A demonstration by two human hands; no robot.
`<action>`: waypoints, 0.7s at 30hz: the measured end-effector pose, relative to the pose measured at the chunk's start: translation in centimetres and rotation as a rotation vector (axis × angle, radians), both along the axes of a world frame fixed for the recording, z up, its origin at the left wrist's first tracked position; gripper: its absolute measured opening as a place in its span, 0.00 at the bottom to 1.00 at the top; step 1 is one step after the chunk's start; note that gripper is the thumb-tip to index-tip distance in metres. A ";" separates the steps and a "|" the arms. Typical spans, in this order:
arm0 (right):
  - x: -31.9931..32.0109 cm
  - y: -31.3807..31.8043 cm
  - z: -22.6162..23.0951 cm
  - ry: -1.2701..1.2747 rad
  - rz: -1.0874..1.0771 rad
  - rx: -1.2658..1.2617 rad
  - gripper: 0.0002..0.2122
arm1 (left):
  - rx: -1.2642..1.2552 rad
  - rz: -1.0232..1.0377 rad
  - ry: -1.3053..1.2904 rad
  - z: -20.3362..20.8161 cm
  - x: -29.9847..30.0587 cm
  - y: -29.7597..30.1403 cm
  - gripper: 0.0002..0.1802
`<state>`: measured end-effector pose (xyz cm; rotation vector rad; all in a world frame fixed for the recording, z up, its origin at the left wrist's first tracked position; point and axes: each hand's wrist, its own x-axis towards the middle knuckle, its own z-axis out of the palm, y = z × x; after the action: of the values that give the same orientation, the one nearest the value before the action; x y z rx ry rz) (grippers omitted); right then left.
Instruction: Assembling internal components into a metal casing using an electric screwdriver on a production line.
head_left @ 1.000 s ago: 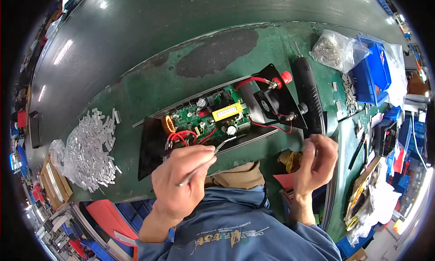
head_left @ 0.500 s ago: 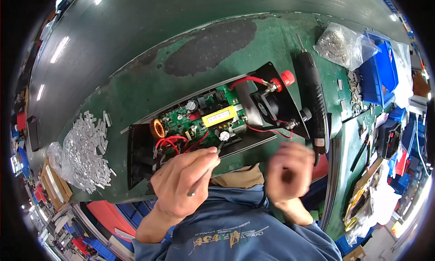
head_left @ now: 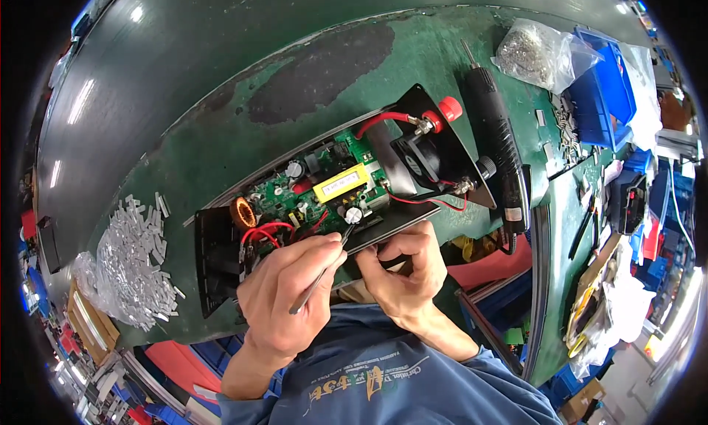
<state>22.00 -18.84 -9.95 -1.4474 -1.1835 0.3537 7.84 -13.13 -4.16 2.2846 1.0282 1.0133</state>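
Observation:
An opened power inverter (head_left: pixel 346 181) lies slantwise on the green bench, its circuit board bare. On the board are a yellow-wrapped transformer (head_left: pixel 341 184), a copper-wound ring coil (head_left: pixel 243 212) and white-topped capacitors. Pinched like a pen in my left hand (head_left: pixel 284 296) is a slim grey pair of tweezers (head_left: pixel 311 288). Its tip reaches the board's near side, beside a capacitor (head_left: pixel 353 215). My right hand (head_left: pixel 405 270) is closed with curled fingers at the near long edge of the casing. Whatever those fingers hold, if anything, is hidden.
A black electric screwdriver (head_left: pixel 498 141) lies right of the inverter. Loose silver metal strips (head_left: pixel 136 259) are heaped at the left. A clear bag of small parts (head_left: pixel 532 54) and a blue bin (head_left: pixel 601 104) stand at the far right. Red cables loop over the inverter's ends.
My right hand has moved left from beside the inverter to its near edge, and its fingers have curled there. My left hand keeps the tweezers at the board. The whole view has shifted slightly.

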 end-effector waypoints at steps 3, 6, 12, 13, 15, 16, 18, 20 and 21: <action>0.4 -0.2 0.1 -0.022 0.030 -0.014 0.15 | -0.029 -0.016 0.005 -0.2 0.1 0.3 0.12; 0.9 -0.5 0.1 -0.080 0.073 -0.029 0.15 | -0.003 -0.021 0.007 -0.3 0.1 0.6 0.15; 3.2 -1.6 1.0 -0.101 0.116 0.028 0.14 | -0.049 -0.001 -0.009 -0.1 0.2 0.6 0.13; 4.6 -2.0 1.4 -0.240 0.062 0.028 0.14 | -0.050 0.003 -0.004 0.0 0.1 0.6 0.13; 8.0 -2.7 1.0 -0.342 -0.151 0.132 0.14 | -0.051 -0.003 -0.010 0.1 0.4 0.6 0.13; 9.4 -3.2 1.1 -0.473 -0.319 0.062 0.16 | -0.053 -0.004 -0.008 0.1 0.5 0.6 0.13; 11.7 -2.0 2.2 -0.777 -0.521 -0.179 0.25 | -0.053 -0.004 -0.002 0.0 0.4 0.4 0.13; 13.0 -1.0 2.9 -0.642 -0.447 -0.362 0.26 | -0.067 0.004 0.000 0.1 0.3 0.2 0.13; 13.0 -1.1 3.2 -0.647 -0.452 -0.361 0.26 | -0.065 0.001 -0.006 0.0 0.3 0.2 0.13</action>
<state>34.99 -19.92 -6.73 -2.1890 -1.2771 -0.2547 8.19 -12.93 -4.16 2.2276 1.0444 0.9725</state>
